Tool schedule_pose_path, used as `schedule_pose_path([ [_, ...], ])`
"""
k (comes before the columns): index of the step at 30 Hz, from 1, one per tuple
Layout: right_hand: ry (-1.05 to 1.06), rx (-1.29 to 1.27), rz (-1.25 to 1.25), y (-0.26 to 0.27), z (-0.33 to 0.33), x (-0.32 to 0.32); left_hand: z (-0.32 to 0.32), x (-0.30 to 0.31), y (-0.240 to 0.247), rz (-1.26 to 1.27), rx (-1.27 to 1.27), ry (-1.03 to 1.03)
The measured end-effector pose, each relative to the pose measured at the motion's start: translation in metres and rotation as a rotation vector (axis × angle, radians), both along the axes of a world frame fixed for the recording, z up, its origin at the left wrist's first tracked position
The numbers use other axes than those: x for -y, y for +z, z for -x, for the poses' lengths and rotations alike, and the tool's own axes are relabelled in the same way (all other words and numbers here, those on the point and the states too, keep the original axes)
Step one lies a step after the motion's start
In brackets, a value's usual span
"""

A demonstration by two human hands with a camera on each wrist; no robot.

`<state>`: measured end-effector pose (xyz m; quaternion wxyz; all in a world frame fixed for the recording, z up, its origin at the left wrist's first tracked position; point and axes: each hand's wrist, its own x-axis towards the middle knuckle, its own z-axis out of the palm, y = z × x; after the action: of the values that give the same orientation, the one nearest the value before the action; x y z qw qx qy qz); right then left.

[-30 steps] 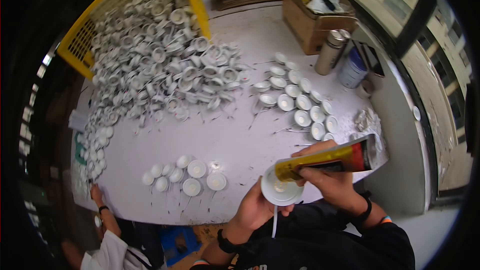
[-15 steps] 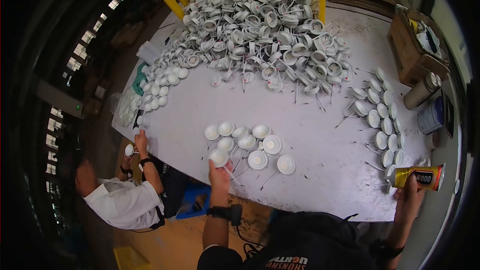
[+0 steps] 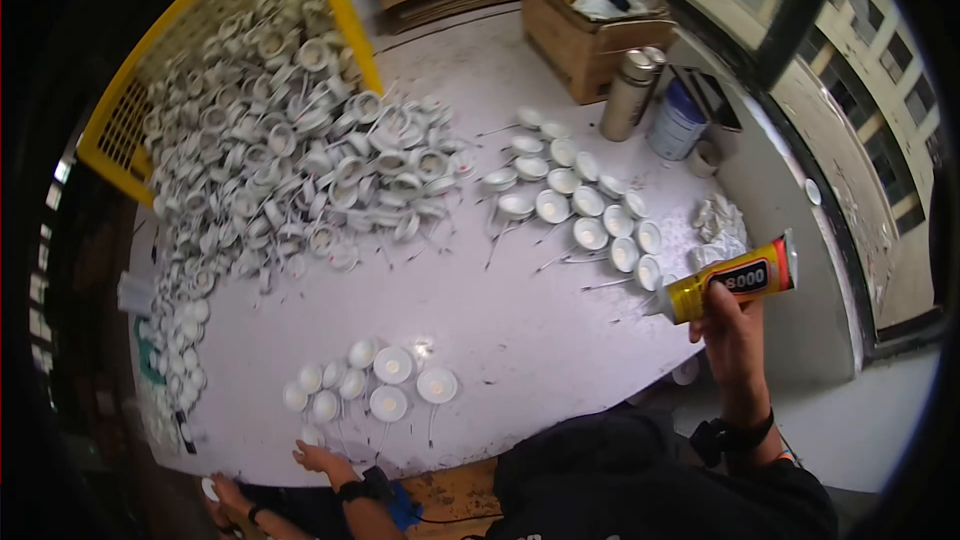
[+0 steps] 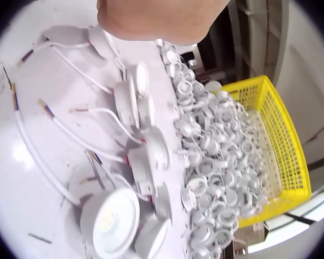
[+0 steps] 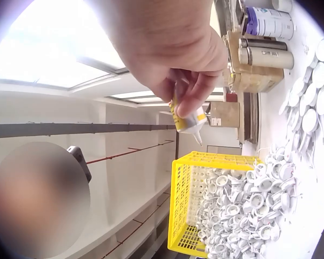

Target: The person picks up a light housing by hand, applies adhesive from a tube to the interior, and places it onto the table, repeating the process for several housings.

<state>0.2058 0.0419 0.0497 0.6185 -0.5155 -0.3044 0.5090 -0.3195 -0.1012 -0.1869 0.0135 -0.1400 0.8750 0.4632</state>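
Observation:
In my right hand [image 3: 735,335] is a yellow, black and red glue tube [image 3: 735,282], gripped between thumb and fingers above the table's right side. Its pale nozzle [image 5: 197,136] tips downward in the right wrist view. Near the table's front edge, my left hand [image 3: 322,457] has its fingertips right at a small white lamp [image 3: 312,434]. Several white round lamps [image 3: 393,366] with wire tails stand grouped just beyond that hand. The left wrist view shows my left hand [image 4: 159,19] only from behind, its fingers hidden.
A yellow crate [image 3: 345,15] spills a heap of white lamp housings [image 3: 270,140] over the back left. More lamps [image 3: 588,233] stand in rows at right. Behind them are a flask [image 3: 627,95], a tub [image 3: 676,120] and a carton [image 3: 590,45]. Another person's hand [image 3: 232,495] is at lower left.
The glue tube has left the lamp in my left hand and moved right. The left hand has carried that lamp left to the front group. The head view swung left and back.

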Motion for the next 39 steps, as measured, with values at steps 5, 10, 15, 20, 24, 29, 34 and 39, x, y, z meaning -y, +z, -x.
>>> schedule_pose_path([
  [5, -0.024, -0.065, 0.003, -0.009, -0.032, 0.001, -0.054, -0.065, 0.002, -0.271, -0.506, -0.535],
  [10, -0.071, -0.107, 0.011, -0.018, -0.061, -0.006, -0.202, -0.182, 0.065, -0.536, 0.403, -1.170],
  [15, -0.132, -0.051, 0.017, -0.023, -0.091, -0.012, -0.285, -0.281, 0.021, -0.371, 0.407, -1.371],
  [20, -0.228, -0.048, 0.082, -0.035, -0.116, -0.021, -0.309, -0.365, -0.048, -0.014, 0.231, -1.452],
  [24, -0.263, -0.039, 0.116, -0.050, -0.131, -0.027, -0.322, -0.387, -0.030, 0.574, 0.030, -1.516],
  [29, -0.297, -0.023, 0.150, -0.059, -0.128, -0.037, -0.325, -0.390, -0.034, 0.528, 0.080, -1.550],
  [34, -0.231, -0.016, 0.112, -0.053, -0.116, -0.037, -0.309, -0.368, -0.027, 0.087, 0.238, -1.488],
  [39, -0.127, -0.048, 0.086, -0.048, -0.102, -0.033, -0.304, -0.287, 0.055, -0.385, 1.009, -1.497],
])
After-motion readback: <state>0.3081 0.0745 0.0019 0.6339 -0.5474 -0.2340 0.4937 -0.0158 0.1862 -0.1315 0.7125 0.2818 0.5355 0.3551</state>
